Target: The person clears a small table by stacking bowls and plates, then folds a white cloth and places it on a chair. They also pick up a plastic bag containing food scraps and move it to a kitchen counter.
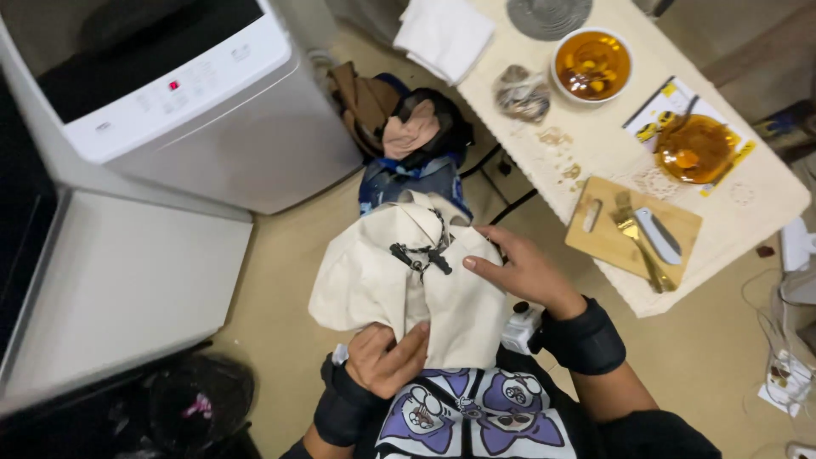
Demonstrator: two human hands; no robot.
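the person is holding a cream cloth garment in front of the body, above the beige floor. the left hand is pinching the near edge of the cloth, thumb and fingers closed together on the fabric. the right hand is lying on the right side of the garment with fingers stretched out fairly flat, pressing on the cloth near a dark cord at its middle rather than gripping it. just beyond the far edge of the garment a heap of clothes is lying on the floor, brown, pink, black and blue pieces bunched together. to the left a white washing machine is standing, its corner near the heap, and a white box-like unit is sitting nearer on the left, leaving a strip of open floor between it and the garment. to the right a surface with a pale cover is running diagonally, its near edge close to the right wrist. it is carrying a wooden board with utensils, a bowl of amber liquid and an amber glass lid.
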